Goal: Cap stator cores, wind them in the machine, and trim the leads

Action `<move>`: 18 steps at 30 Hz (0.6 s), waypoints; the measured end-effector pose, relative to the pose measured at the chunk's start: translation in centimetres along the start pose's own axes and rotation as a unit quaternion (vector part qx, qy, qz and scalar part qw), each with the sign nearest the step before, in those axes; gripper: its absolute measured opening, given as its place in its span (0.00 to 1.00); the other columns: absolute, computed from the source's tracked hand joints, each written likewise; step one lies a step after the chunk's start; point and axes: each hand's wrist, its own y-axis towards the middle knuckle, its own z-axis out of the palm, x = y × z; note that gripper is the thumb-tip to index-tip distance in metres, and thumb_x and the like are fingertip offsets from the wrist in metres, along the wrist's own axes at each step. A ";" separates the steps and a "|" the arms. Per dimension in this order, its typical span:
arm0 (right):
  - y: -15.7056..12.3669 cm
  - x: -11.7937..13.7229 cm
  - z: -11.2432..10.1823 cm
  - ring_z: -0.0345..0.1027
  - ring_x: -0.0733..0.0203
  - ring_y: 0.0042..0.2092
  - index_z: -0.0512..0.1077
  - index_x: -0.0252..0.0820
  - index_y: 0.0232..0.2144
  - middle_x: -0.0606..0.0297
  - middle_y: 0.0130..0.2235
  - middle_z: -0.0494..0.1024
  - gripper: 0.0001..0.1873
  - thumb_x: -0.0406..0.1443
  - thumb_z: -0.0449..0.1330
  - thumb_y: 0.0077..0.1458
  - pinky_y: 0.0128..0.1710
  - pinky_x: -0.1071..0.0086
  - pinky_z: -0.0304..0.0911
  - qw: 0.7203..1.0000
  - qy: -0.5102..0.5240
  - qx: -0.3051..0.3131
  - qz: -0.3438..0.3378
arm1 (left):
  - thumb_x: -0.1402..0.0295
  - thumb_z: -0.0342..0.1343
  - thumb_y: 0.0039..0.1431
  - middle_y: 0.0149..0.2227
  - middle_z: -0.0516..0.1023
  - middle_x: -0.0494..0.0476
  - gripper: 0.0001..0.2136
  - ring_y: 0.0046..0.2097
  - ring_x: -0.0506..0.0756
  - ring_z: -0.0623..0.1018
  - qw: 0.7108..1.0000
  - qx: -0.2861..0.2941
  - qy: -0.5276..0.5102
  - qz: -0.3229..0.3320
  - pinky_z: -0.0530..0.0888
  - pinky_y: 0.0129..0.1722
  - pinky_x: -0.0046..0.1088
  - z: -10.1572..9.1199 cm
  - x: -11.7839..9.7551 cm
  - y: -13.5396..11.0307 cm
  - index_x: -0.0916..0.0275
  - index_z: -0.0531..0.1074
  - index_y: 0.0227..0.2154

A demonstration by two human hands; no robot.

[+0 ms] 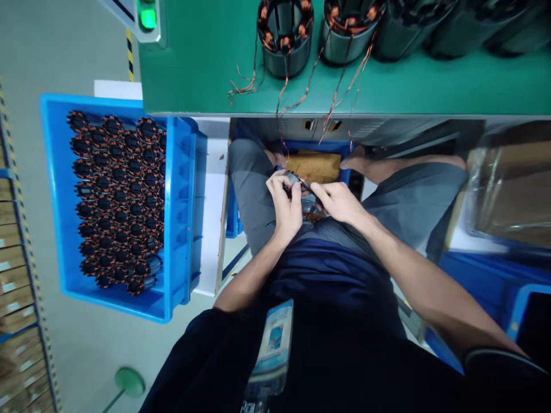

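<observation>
A badge (pixel 274 338) hangs nearest the camera, on the person's chest. Beyond it, above the lap, the left hand (pixel 285 202) curls its fingers round a small part (pixel 294 179), while the right hand (pixel 338 201) grips what looks like a dark tool (pixel 310 188); whether its tip touches the part cannot be told. The part lies between the 2 hands, below the green bench (pixel 193 69), where 5 stators (pixel 286 63) stand and copper wires (pixel 334 103) trail over the edge. For good work, the left fingers should brace the part firmly, the right should move in short, controlled strokes, and both should avoid snagging the wires.
</observation>
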 end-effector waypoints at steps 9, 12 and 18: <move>5.7 -4.9 0.9 0.76 0.64 0.35 0.80 0.39 0.49 0.66 0.40 0.82 0.26 0.56 0.64 0.79 0.38 0.66 0.78 0.993 0.074 0.060 0.064 | 0.65 0.53 0.81 0.47 0.70 0.60 0.08 0.55 0.61 0.74 0.998 0.005 0.065 -0.002 0.76 0.66 0.45 2.3 5.1 1.9 0.53 0.60 0.43; 4.5 -3.5 0.7 0.69 0.66 0.29 0.80 0.40 0.45 0.71 0.32 0.76 0.30 0.61 0.63 0.77 0.34 0.68 0.71 0.993 0.112 0.023 0.030 | 0.61 0.51 0.83 0.56 0.73 0.68 0.06 0.66 0.63 0.75 0.995 0.036 0.069 0.063 0.74 0.72 0.49 0.5 3.4 0.7 0.55 0.64 0.48; -0.8 0.9 0.8 0.64 0.65 0.29 0.78 0.42 0.37 0.73 0.28 0.71 0.33 0.65 0.74 0.63 0.33 0.68 0.63 0.981 0.184 0.024 -0.063 | 0.59 0.64 0.77 0.71 0.71 0.66 0.16 0.72 0.67 0.76 0.967 0.116 0.063 0.219 0.74 0.75 0.58 -4.2 0.3 -1.9 0.48 0.71 0.62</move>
